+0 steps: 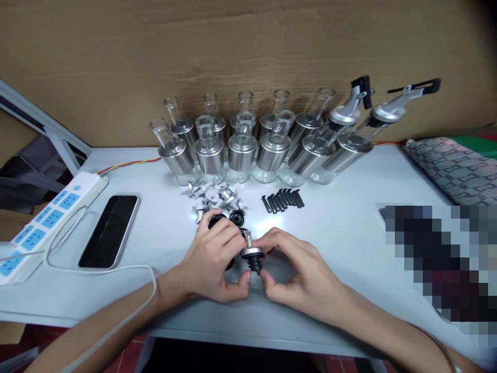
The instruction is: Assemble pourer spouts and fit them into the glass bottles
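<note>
Left hand (217, 254) and right hand (301, 264) gripped a stopper (253, 253), apparently steadying it upright; small silver pieces (213, 195) lay just beyond, presumably for easy reach.

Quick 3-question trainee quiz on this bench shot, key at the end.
1. True or false: the stopper between the left hand and the right hand has its black ribs facing the bottles.
2. How many bottles carry a spout? A: none; B: two; C: all.
3. Fill in: seen from the camera, the black strips lie to the ____ of the silver parts.

Key: 1. False, they face away from the bottles. 2. B. 3. Right.
</note>
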The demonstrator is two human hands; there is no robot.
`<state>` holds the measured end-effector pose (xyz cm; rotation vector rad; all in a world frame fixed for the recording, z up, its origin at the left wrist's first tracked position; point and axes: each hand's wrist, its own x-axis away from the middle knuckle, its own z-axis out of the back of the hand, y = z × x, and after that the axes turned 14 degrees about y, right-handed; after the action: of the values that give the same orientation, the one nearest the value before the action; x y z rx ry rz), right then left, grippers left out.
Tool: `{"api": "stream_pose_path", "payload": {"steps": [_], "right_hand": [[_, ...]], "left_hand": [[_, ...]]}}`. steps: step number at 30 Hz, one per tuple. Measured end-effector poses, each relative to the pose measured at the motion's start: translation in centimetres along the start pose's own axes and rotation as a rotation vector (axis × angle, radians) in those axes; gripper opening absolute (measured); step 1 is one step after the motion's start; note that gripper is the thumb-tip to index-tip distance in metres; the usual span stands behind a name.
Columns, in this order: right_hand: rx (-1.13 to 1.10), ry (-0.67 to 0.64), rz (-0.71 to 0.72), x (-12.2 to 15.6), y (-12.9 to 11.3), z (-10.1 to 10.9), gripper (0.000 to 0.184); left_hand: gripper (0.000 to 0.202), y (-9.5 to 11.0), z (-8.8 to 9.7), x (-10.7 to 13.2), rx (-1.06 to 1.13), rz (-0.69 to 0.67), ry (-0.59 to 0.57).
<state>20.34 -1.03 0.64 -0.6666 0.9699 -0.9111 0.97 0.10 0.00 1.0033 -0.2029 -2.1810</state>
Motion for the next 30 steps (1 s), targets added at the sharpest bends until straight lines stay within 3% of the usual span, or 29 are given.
{"api": "stream_pose_path", "payload": {"steps": [15, 30], "right_hand": [[0.02, -0.054, -0.128, 0.43, -0.05, -0.27, 0.024], [0.058, -0.06, -0.081, 0.31, -0.11, -0.24, 0.014]], "left_hand": [[0.01, 0.52, -0.35, 0.21, -0.021, 0.039, -0.005], [0.008, 0.69, -0.32, 0.18, -0.025, 0.014, 0.007]]}}
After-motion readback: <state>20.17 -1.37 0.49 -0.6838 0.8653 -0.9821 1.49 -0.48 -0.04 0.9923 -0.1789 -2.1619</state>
